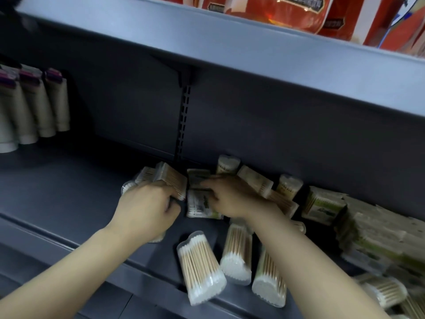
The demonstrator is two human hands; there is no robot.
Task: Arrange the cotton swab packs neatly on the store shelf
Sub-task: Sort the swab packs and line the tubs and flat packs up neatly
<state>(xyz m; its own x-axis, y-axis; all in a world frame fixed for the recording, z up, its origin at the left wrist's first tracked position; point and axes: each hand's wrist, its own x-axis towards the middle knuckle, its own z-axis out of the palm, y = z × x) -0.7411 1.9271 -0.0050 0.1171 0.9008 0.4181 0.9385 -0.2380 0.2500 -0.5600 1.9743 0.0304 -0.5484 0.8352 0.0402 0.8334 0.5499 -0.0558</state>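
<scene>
Grey shelf (69, 192); white-tipped tan swab packs (200, 265); seemingly red packages (287, 12).

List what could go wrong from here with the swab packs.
1. The three packs lying near the shelf's front lip may get knocked off by the forearms reaching over them.
2. The left hand holds a pack among loose ones; its grip may slip.
3. The right hand pressing on a flat pack may push the neighbouring packs askew.

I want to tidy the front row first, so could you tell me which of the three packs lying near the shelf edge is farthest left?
It is the swab pack lying alone left of the right forearm, white tips towards the shelf edge.
</scene>
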